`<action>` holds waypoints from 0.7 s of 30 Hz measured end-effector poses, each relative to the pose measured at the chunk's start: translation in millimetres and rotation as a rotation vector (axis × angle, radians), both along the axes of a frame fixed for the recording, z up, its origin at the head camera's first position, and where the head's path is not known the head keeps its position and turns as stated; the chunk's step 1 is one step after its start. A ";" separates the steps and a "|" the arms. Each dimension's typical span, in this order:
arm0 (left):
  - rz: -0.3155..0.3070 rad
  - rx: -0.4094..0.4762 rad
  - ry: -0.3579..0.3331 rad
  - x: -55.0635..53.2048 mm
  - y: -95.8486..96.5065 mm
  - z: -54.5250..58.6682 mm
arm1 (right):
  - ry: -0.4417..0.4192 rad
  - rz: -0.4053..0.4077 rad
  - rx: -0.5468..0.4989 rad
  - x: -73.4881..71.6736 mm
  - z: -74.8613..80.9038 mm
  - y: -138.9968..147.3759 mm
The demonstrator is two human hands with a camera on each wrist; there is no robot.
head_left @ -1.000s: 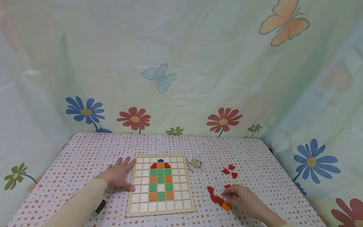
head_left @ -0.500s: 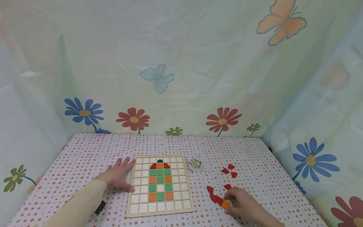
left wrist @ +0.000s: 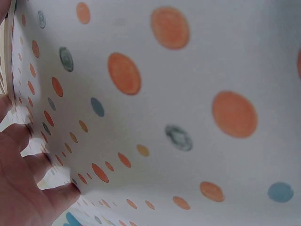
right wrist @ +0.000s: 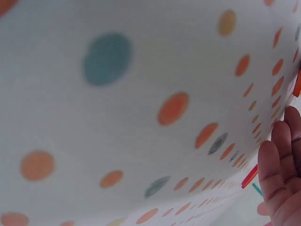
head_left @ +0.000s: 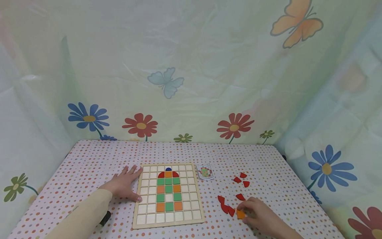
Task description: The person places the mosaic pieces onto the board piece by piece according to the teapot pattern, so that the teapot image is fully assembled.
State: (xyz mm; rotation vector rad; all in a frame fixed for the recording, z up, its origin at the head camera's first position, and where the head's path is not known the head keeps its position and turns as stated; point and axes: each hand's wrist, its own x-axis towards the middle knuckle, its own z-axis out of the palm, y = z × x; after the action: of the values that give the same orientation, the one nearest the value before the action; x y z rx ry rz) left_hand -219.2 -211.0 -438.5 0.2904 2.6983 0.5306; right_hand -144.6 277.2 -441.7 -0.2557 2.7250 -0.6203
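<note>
A wooden grid board point(head_left: 161, 218) lies on the dotted table, with green and orange square tiles, two red quarter-round pieces and a blue half-round piece in its cells. My left hand point(head_left: 123, 184) rests with fingers spread at the board's left edge, thumb tip on the frame; in the left wrist view its fingers point(left wrist: 35, 165) lie on the cloth. To the right of the board, my right hand point(head_left: 259, 214) pinches an orange square tile point(head_left: 240, 214) between thumb and forefinger. In the right wrist view the other fingers point(right wrist: 270, 160) extend near the cloth.
Several red quarter-round pieces point(head_left: 231, 211) lie left of my right hand, and a group of red pieces point(head_left: 237, 179) lies farther back. A small printed pattern card point(head_left: 205, 171) sits by the board's upper right corner. A flowered backdrop point(head_left: 191, 109) surrounds the table.
My right thumb and fingers have come around the orange square tile and drawn it slightly right, apart from the red pieces. The left hand and the board have stayed put.
</note>
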 end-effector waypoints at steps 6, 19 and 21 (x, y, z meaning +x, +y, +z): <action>0.002 0.001 -0.002 0.1 0.1 -0.1 | -0.009 -0.131 0.029 1.0 -1.7 -6.0; 0.017 -0.003 -0.006 -0.4 0.9 -1.3 | 0.053 -0.094 -0.017 -10.9 13.8 -15.0; 0.019 -0.003 -0.007 -0.4 0.6 -2.3 | 0.075 -0.042 -0.035 -13.7 16.6 -18.6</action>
State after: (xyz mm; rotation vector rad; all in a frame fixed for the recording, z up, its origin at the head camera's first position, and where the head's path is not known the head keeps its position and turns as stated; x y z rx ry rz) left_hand -219.6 -210.4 -440.8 0.2622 2.6971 0.5313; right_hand -158.4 258.6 -425.1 -0.2359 2.8000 -0.6840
